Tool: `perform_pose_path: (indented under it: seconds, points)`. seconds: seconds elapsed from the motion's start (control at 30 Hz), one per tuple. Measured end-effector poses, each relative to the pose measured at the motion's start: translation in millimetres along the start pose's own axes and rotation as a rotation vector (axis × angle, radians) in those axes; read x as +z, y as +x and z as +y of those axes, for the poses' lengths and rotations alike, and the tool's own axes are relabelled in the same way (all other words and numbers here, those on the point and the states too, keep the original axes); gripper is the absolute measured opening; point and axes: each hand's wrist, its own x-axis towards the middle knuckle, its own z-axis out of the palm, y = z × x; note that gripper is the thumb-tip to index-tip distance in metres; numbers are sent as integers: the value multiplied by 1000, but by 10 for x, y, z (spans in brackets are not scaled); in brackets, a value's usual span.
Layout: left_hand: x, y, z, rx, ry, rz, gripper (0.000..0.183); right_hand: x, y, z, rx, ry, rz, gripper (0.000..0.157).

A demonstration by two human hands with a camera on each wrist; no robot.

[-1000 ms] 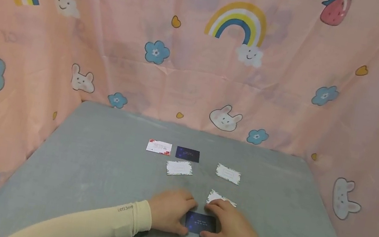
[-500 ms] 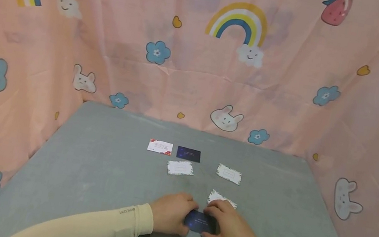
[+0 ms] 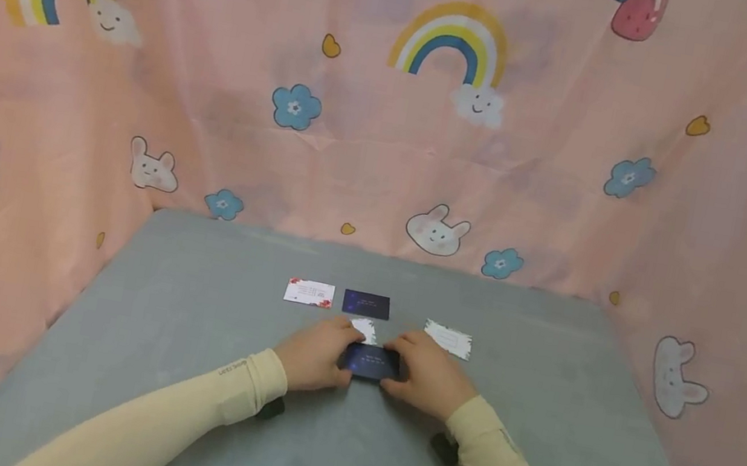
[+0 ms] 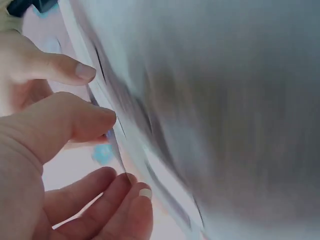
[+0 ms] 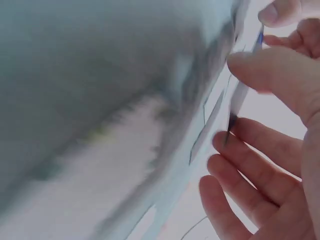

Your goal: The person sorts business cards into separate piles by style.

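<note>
Shifted up to mid-frame now, pinching the nearer dark card with left hand and right hand, seemingly mid-carry, needing steady lowering.

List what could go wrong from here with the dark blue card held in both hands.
The left hand and right hand hold the dark blue card by its ends, so it might slip. It could cover or nudge the white card partly hidden just beyond. The right hand might brush the blurred white card in the right wrist view.
</note>
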Motion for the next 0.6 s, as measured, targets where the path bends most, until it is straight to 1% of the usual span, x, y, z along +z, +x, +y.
perform_pose_path:
  seconds: [0.07,0.17,0.3,0.37,0.43,0.5,0.6]
  points:
    - [-72,87,-146,-47,6,1,56,9,241,10,11,4,-8,55]
    - [-150,280,-343,-111,4,-22,56,39,564,81,47,12,-35,55]
    - [-175,574,-535,-156,-14,-79,55,60,884,237,106,43,-80,55]
    - [-164,692,-605,-170,-29,-101,56,67,991,305,122,49,-86,54]
    - [-148,781,-663,-183,-27,-115,57,56,1055,336,137,60,-89,53]
    - [-131,834,-712,-187,-25,-123,57,53,1097,349,140,63,-95,53]
    - [-114,868,-765,-184,-6,-126,58,57,1149,352,127,74,-112,53]
